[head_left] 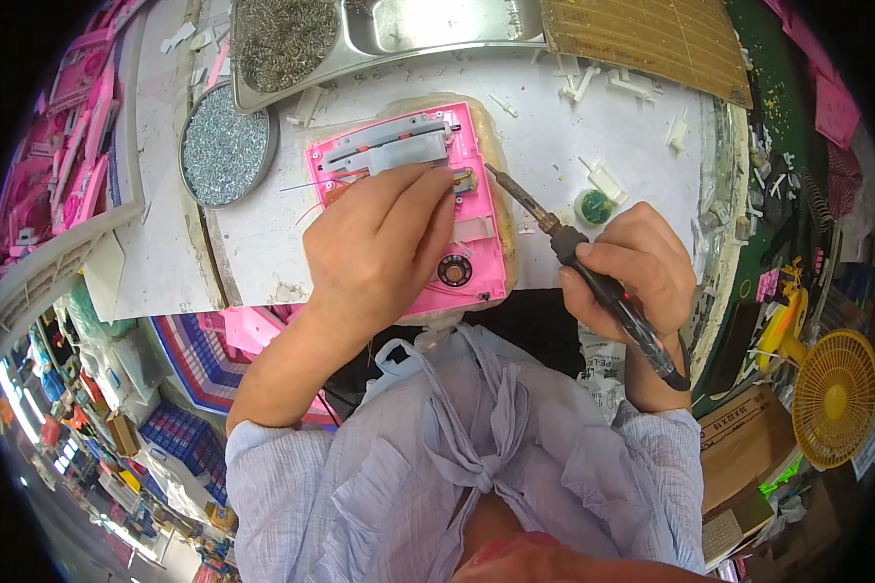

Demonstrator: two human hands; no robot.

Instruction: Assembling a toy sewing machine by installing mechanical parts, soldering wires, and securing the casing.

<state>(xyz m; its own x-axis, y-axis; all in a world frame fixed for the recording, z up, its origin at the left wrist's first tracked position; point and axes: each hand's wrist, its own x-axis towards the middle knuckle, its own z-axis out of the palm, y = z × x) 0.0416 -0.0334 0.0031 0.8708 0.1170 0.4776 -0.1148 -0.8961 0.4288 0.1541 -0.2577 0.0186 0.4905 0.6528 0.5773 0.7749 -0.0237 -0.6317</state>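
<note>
A pink plastic housing [483, 228] lies on a padded block in front of me. It carries a grey slotted part [399, 146], a round black part like a small speaker [454, 271] and thin red and blue wires. My left hand [374, 238] reaches over the housing, thumb and fingertips pinched beside a small metal component [465, 182]; what they grip is hidden. In my right hand [642, 267] is a soldering iron [603, 287] with a black handle and a cord. Its tip points up-left, close to the housing's right edge.
A round tin of small screws [226, 146] stands left of the housing. Behind are a metal tray [379, 56] with small metal pieces and a cardboard sheet [651, 39]. Loose white plastic parts [605, 182] and a small green-topped pot [593, 207] lie right. A yellow fan [836, 398] stands farther right.
</note>
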